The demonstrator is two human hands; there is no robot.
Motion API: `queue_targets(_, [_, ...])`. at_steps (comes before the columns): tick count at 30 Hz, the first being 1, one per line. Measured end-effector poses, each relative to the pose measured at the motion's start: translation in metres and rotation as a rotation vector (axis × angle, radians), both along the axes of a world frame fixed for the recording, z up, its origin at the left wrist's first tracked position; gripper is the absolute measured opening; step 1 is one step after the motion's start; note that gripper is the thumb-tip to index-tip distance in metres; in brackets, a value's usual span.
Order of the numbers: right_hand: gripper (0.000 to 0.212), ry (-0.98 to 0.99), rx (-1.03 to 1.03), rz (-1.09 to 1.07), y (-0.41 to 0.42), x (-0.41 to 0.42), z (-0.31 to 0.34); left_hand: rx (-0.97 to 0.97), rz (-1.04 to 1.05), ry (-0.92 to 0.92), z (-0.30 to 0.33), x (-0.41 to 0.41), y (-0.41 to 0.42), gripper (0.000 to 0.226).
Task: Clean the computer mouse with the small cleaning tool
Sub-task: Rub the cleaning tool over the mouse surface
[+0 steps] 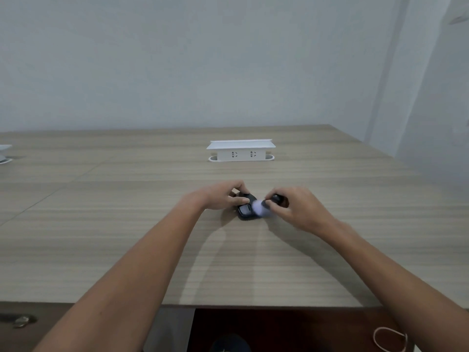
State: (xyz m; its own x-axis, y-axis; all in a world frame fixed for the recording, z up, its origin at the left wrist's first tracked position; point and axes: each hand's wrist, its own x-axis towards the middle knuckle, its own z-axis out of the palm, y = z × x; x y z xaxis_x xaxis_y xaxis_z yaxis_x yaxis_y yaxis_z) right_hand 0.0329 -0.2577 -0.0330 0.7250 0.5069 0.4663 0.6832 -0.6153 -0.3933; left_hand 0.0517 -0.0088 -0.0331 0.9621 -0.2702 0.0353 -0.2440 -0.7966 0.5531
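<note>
Cleaning looks underway in the head view: the mouse (245, 209) sits on the table (127, 224), well in front of the socket box (240, 151). The left hand (223, 198) pinches its far end, steadying it. The right hand (291, 208) is closed around the tool (276, 199), whose pale, blurred tip (258, 208) touches the mouse's right side. How much is already clean cannot be told; remaining surfaces likely still need passes.

Only a white socket box (240, 151) stands behind the hands (222, 198); the table (127, 224) around lies open.
</note>
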Motion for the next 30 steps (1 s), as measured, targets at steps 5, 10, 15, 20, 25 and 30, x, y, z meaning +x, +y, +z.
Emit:
queue_targets(5, [0.013,0.024,0.050,0.127,0.010,-0.015,0.000,-0.013,-0.018,-0.002,-0.001,0.000,0.001,0.013])
queue_targets(10, [0.014,-0.031,-0.002,-0.062,0.001,0.000,0.000,-0.005,0.011,-0.005,0.000,-0.002,-0.001,0.017])
queue_targets(15, [0.011,0.033,0.061,0.115,0.010,-0.015,0.001,-0.006,0.003,-0.011,-0.001,-0.001,0.000,0.019])
queue_targets(20, [0.014,0.010,0.013,-0.083,-0.001,0.005,0.003,0.019,0.047,-0.053,-0.002,-0.006,-0.003,0.023])
queue_targets(25, [0.012,0.097,0.067,0.128,0.010,-0.012,0.001,0.052,0.077,-0.130,-0.007,-0.009,-0.004,0.021])
queue_targets(30, [0.013,0.071,0.092,-0.084,-0.004,0.009,-0.001,0.121,0.180,-0.114,-0.007,-0.016,-0.002,0.028])
